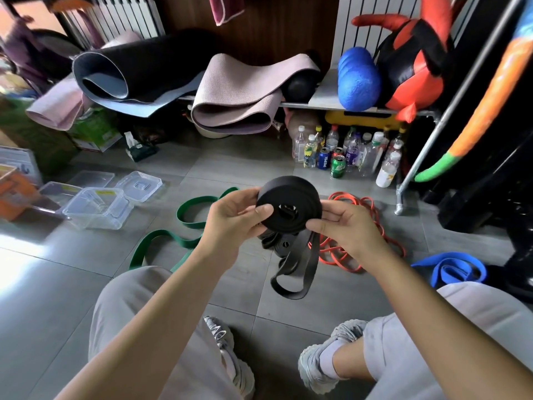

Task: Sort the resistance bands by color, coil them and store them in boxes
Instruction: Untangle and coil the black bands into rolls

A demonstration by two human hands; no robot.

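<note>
Curling round a thick coil of wide black rubber resistance band (291, 197), the fingers (264, 210) of the left hand (230, 215) hold it from the left side, with the thumb pressed on the flat face near the middle hole. The fingers (320, 226) of the right hand (343, 223) pinch the lower right edge of the same coil. The coil is in the air between both hands, above the grey tiled floor (230, 163), and a loose black tail (300, 267) hangs down from it and ends in a loop near the floor. On the floor to the left lies a long flat green resistance band (161, 238), not coiled. Just right of the coil is a heap of thin orange-red bands (372, 209), and further right a folded blue band (450, 267). Well apart at the left stand clear plastic boxes (95, 209), open, with a clear lid (141, 184) beside them.
</note>
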